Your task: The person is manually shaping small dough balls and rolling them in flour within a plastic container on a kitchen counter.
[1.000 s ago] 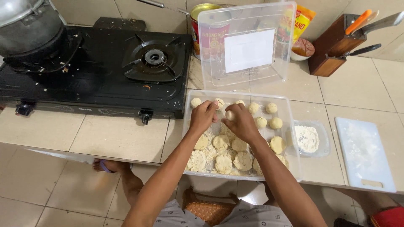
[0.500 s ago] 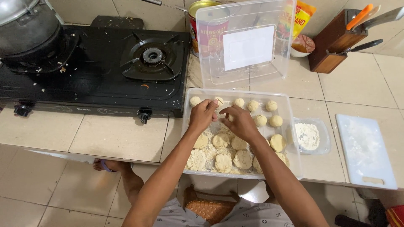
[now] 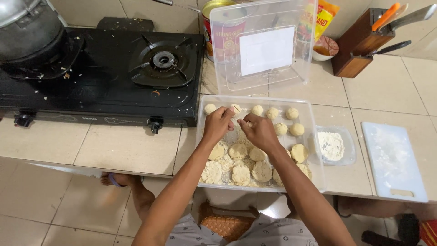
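Both hands work over the clear plastic tray (image 3: 314,136) on the tiled counter (image 3: 127,148), just in front of the black gas stove (image 3: 104,73).

Step in hand, as I read it: shaping a small piece of dough (image 3: 248,124) between the two hands above the tray. To do it well: keep the piece over the tray so crumbs fall inside, use light, even pressure from the fingertips so it doesn't crack, and keep clear of the finished balls.

Fingers:
- Left hand (image 3: 218,125): fingers curled in, narrow, tips bunched close to the right hand. Likely pinching or supporting the dough, but the contact is hidden by the knuckles, so I cannot tell for sure.
- Right hand (image 3: 259,132): fingers closed around the dough piece, a pale bit of which shows at the thumb side. Narrow grip, holding it.

Where things are:
- Dough piece: between the hands, above the middle of the tray, apart from the rest.
- Small round balls (image 3: 273,113) in a row along the tray's far edge, and a few more (image 3: 297,129) down the right side.
- Flattened rough lumps (image 3: 241,174) fill the near half, with loose crumbs around them.
- Small tub of white flour (image 3: 331,146) touching the tray's right side.
- White cutting board (image 3: 393,161) further right, dusted with flour.
- The tray's lid (image 3: 266,48) stands tilted behind the tray; a knife block (image 3: 357,45) sits at the far right.

Risk: the forearms hang low over the near lumps; they could get squashed.
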